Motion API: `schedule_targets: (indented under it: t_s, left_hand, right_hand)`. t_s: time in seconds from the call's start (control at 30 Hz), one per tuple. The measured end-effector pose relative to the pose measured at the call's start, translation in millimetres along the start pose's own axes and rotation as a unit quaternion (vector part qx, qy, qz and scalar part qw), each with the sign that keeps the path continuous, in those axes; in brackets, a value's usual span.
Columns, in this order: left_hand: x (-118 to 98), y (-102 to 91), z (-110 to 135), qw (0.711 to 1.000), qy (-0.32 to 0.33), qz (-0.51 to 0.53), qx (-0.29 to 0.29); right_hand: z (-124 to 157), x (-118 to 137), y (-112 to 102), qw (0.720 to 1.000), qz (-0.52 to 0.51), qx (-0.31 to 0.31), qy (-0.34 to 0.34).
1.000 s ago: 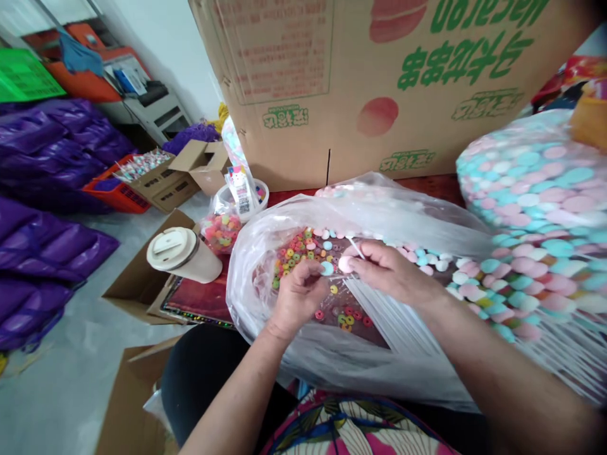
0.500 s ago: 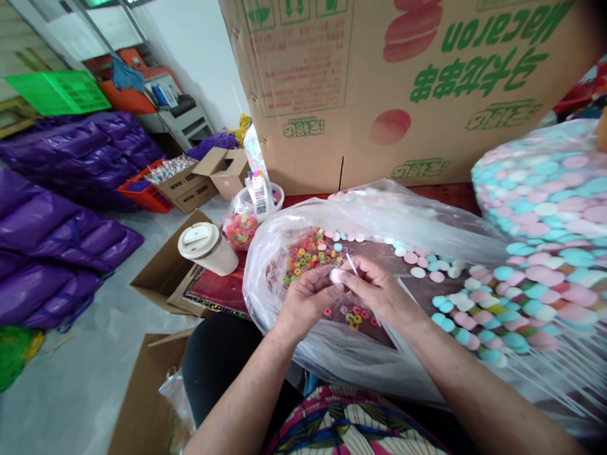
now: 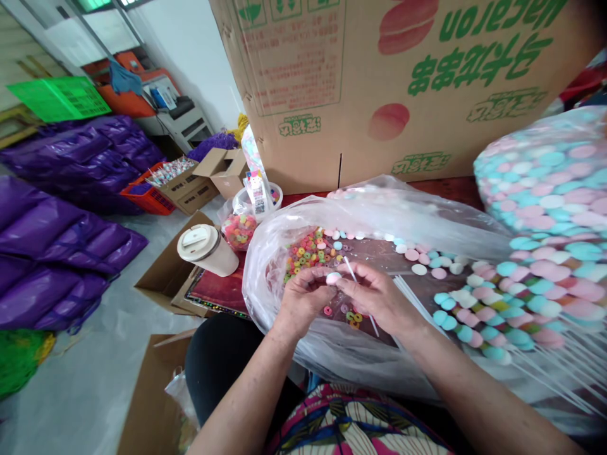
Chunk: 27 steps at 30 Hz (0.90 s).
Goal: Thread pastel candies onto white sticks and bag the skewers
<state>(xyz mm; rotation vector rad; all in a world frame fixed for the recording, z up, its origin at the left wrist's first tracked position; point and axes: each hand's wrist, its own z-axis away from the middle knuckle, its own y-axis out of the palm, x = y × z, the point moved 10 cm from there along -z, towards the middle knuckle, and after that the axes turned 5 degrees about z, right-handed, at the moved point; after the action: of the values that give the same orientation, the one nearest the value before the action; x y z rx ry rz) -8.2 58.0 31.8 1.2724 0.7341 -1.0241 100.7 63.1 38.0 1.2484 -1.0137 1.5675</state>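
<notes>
Your left hand [image 3: 301, 300], thumb and fingers nearly together, pinches a pastel piece [image 3: 333, 278] just beside your right hand [image 3: 374, 294], whose drawn-in fingers grip a tilted white stick [image 3: 349, 268] near the coloured rings [image 3: 307, 253].

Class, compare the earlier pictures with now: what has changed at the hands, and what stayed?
The left hand and right hand have come together, so the blue and pink candies, apart at first, now meet between them. The right hand still holds the stick; the cup stays put.
</notes>
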Motion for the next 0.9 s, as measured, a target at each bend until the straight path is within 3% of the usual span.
schedule_targets:
  t_s: [0.13,0.3,0.4,0.5,0.6,0.67,0.77,0.9]
  left_hand:
    - [-7,7.3,2,0.995,0.034,-0.081,0.041]
    - [-22,19.7,9,0.954,0.101,-0.250,0.129]
    - [-19,18.6,6,0.966,0.058,-0.204,0.150]
    - [-6,14.1,2,0.987,-0.025,-0.085,0.131]
    - [8,4.3,-1,0.996,-0.071,-0.011,0.059]
    - [19,2.5,1,0.994,-0.102,0.017,0.031]
    - [23,0.2,3,0.994,-0.106,0.032,-0.001]
    - [13,6.7,5,0.996,-0.080,0.030,0.027]
  right_hand:
    - [-5,-17,6,0.993,-0.089,0.027,0.078]
    - [-5,-39,19,0.945,-0.255,0.081,0.187]
    - [2,-40,25,0.936,-0.258,0.119,0.209]
    - [4,-27,13,0.958,-0.225,0.087,0.155]
    - [4,-3,-9,0.996,-0.084,0.019,0.019]
    - [5,7,-13,0.999,0.022,-0.001,-0.044]
    - [4,2,-11,0.998,0.048,-0.005,-0.047]
    - [2,-15,0,0.999,-0.045,0.013,0.020]
